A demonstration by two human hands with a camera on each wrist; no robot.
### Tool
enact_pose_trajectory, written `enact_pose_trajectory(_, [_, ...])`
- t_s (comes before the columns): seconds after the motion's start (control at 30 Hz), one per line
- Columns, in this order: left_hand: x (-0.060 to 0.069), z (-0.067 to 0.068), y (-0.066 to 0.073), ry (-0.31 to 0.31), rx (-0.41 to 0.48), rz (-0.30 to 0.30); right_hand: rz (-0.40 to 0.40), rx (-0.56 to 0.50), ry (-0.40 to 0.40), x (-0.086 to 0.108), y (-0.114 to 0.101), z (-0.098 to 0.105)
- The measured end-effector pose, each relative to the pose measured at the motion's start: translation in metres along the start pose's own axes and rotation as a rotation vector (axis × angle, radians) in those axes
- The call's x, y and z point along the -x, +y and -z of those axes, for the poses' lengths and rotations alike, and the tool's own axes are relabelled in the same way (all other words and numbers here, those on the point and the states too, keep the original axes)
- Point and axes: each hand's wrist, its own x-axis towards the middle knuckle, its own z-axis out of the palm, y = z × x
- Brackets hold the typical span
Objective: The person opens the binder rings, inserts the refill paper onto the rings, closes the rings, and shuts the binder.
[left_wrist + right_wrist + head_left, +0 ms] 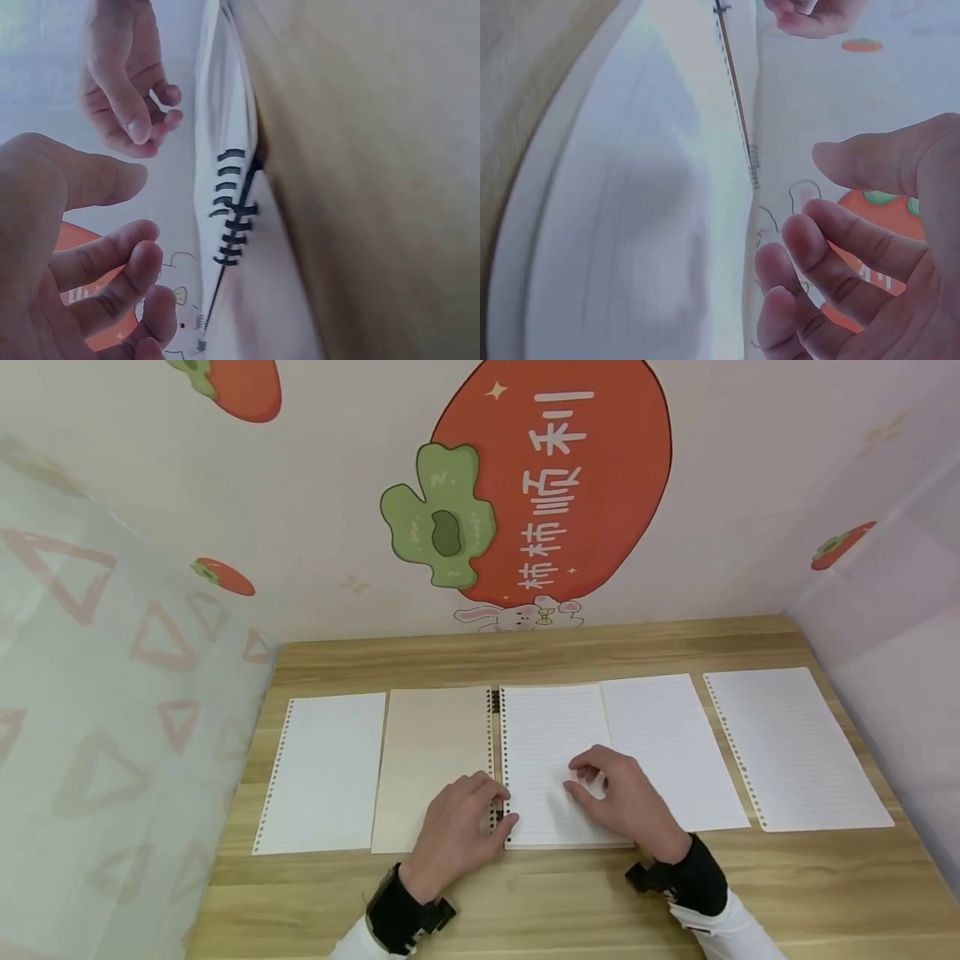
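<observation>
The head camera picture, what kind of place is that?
Probably a small desk booth: a wooden tabletop sits between pale walls on three sides, a big red fruit picture decorates the back one, and a ring notebook lies open on the tabletop.

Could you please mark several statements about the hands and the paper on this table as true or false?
1. The right hand is over a lined page. True.
2. The left hand grips a pen. False: the left hand holds nothing.
3. In the head view, the far-right sheet has holes along its left edge. True.
4. The notebook is closed. False: the notebook lies open.
5. Both wrists wear black bands. True.
</observation>
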Motion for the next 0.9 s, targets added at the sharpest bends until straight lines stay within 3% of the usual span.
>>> enact_pose_trajectory(0.2, [-0.026,0.005,0.008,-0.004,-0.005,-0.065,-0.020,-0.004,0.056,0.000,0.010,0.015])
enact_pose_trajectory(0.43, [-0.056,0.001,0.027,-0.136,-0.042,-0.094,-0.031,-0.003,0.114,-0.001,0.021,0.029])
enact_pose_trajectory(0.67, [-0.082,-0.009,0.041,-0.232,-0.143,-0.156,-0.058,0.008,0.168,0.001,0.034,0.041])
enact_pose_trajectory(0.9, [-0.103,-0.029,0.048,-0.311,-0.241,-0.223,-0.117,-0.024,0.191,0.005,0.047,0.053])
